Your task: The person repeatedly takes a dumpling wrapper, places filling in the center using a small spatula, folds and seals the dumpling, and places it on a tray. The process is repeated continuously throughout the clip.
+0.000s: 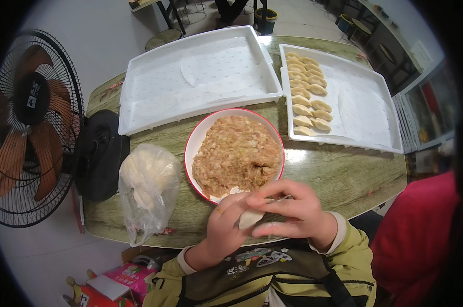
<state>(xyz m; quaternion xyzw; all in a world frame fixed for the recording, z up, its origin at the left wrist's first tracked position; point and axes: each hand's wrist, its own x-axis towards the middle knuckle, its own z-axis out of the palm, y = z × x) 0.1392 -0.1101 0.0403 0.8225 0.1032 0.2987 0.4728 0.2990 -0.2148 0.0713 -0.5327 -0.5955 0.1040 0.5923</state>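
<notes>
In front of my body, my left hand (227, 217) holds a pale dough wrapper (250, 218), folded over; whether it contains filling is hidden. My right hand (298, 211) comes in from the right, its upper fingers meeting my left thumb above the dough. Between those fingers shows part of a thin, shiny utensil (284, 198), mostly covered. Just beyond both hands is a red-rimmed white bowl (191, 147) of minced filling (235, 153), scooped away at its near edge. To its left, a clear plastic bag (151, 192) contains pale dough pieces (151, 165).
Dumplings (301, 92) line the left side of a white tray (364, 99) at the right. A larger paper-lined white tray (216, 65) is behind the bowl. A fan (33, 111) stands left of the green wood-patterned table (354, 172). Red fabric (416, 230) is close on the right.
</notes>
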